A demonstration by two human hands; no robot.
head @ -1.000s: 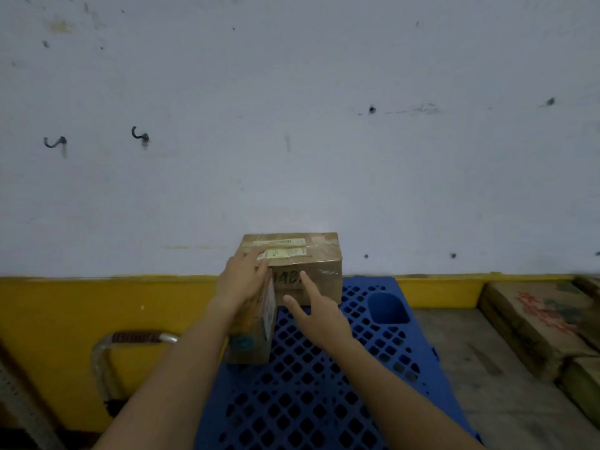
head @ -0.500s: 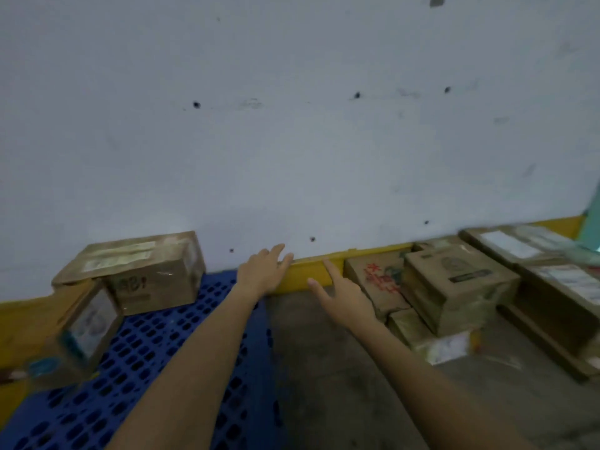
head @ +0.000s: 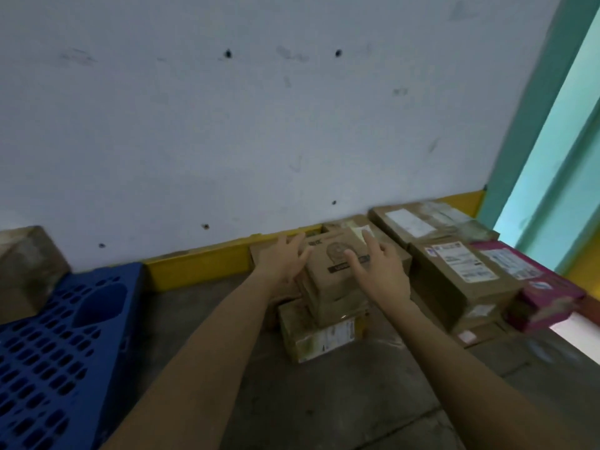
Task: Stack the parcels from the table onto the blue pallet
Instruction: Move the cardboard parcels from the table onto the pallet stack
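both hands reach forward with fingers spread and loose, grasping nothing: the left hand (head: 283, 262) sits at the left flank of a small brown parcel (head: 336, 271) with a round printed mark on top, and the right hand (head: 386, 275) hovers over the parcel's right top edge, so the parcel lies between them (motion blur hides whether either hand actually touches the cardboard). this parcel rests on a lower box with a pale label (head: 319, 336), on the grey bench (head: 324, 404). just to the right stand a taller brown box with shipping labels (head: 461, 277) and a purple carton (head: 545, 293), with a flat box (head: 422, 222) behind them against the white wall (head: 259, 125). the blue pallet (head: 42, 358) lies well to the left, and it carries one brown box (head: 26, 271) at its far corner.
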